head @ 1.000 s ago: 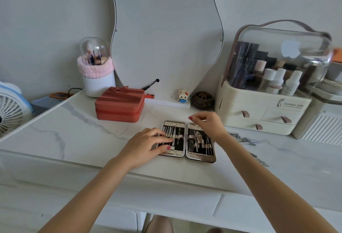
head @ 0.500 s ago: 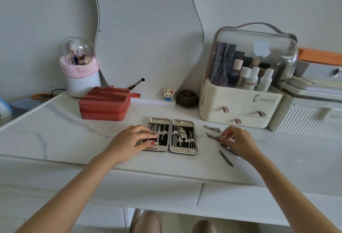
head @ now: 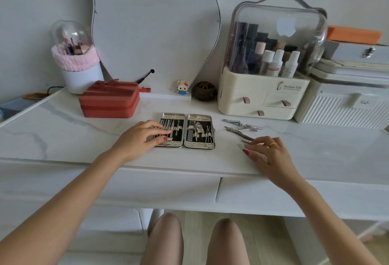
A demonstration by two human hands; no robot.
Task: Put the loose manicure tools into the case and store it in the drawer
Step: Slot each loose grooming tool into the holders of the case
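The open silver manicure case (head: 200, 131) lies flat on the white marble desk (head: 73, 138), with several tools strapped into both black halves. My left hand (head: 139, 138) rests flat on the case's left half, fingers spread over the tools. To the right of the case lie loose metal tools: nail clippers (head: 232, 121), nippers (head: 240, 133) and a small pair of scissors (head: 251, 126). My right hand (head: 267, 155) sits just in front of them, thumb and fingertips pinching a slim metal tool (head: 241, 146) at the desk surface. Two desk drawer fronts (head: 168, 189) show below the edge, both closed.
A red zip box (head: 109, 101) stands left of the case, a brush holder (head: 77, 69) behind it. A cream cosmetic organiser (head: 263, 98) with small drawers stands behind the loose tools, white boxes (head: 341, 104) to its right. A mirror (head: 155, 22) leans on the wall. My knees (head: 195, 241) are under the desk.
My right hand left the case's right half, moved right to the loose tools and has closed its fingers on the slim tool. My left hand stayed on the case.
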